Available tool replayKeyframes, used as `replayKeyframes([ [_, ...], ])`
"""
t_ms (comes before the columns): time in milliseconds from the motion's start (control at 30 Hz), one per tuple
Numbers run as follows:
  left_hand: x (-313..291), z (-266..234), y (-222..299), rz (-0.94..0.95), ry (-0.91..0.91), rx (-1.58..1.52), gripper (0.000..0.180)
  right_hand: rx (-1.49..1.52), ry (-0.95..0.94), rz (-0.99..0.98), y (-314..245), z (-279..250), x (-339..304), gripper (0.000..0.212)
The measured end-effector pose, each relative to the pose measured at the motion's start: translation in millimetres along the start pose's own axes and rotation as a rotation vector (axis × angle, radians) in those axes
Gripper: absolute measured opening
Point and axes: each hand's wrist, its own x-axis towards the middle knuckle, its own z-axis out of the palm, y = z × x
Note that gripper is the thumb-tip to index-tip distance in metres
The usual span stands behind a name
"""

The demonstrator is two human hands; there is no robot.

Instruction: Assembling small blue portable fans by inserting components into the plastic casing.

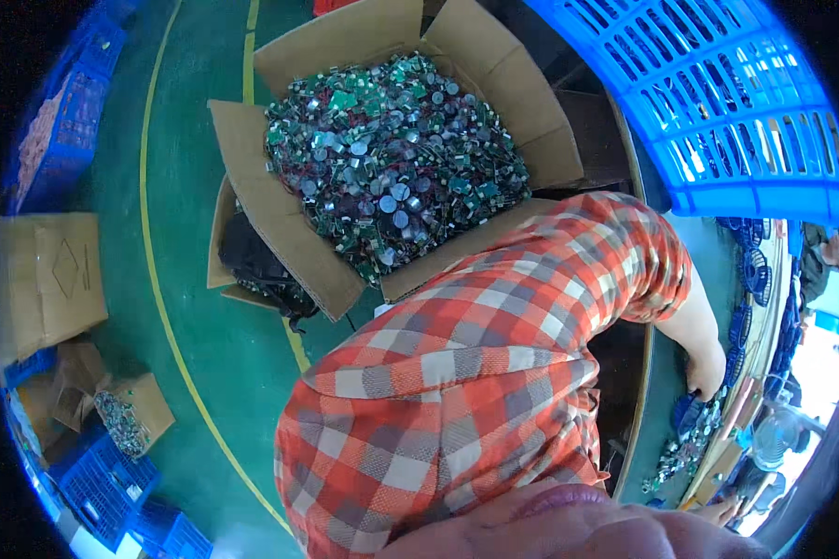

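My left arm, in a red, grey and white checked sleeve, reaches across to the workbench [657, 447] on the right. At its end my left hand [707, 371] is closed with its fingers pointing down, gripping a dark blue plastic part [687, 414]. Beside that part lies a pile of small circuit boards and metal pieces [685, 456]. At the lower right, past the pile, a few fingers show that appear to be my right hand [718, 511]; they are too small and partly hidden to make out their grip. Round blue fan guards [756, 276] line the bench farther up.
An open cardboard box [345, 42] heaped with small circuit boards and motors [396, 158] stands left of the bench. A blue slatted crate [755, 200] sits at the upper right. More cartons [61, 279] and blue crates [107, 484] stand on the green floor [196, 307]. A person [816, 270] is beyond the bench.
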Motion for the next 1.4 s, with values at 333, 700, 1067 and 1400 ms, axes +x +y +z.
replayKeyframes([
  [333,-73,-33,-6,-0.616,0.33,-0.161,0.03,0.01,-0.47,0.071,-89,55,-136,0.028],
  [700,-58,-75,36,-0.502,0.385,-0.805,0.019,-0.162,-0.1,-0.247,-75,61,-149,0.019],
  [1067,-62,-72,66,-0.084,-0.085,-0.599,0.016,-0.009,-0.416,0.199,-83,49,-193,0.016],
  [1400,-59,-66,68,-0.059,-0.066,-0.486,0.019,-0.169,-0.395,0.067,-83,37,-189,0.019],
])
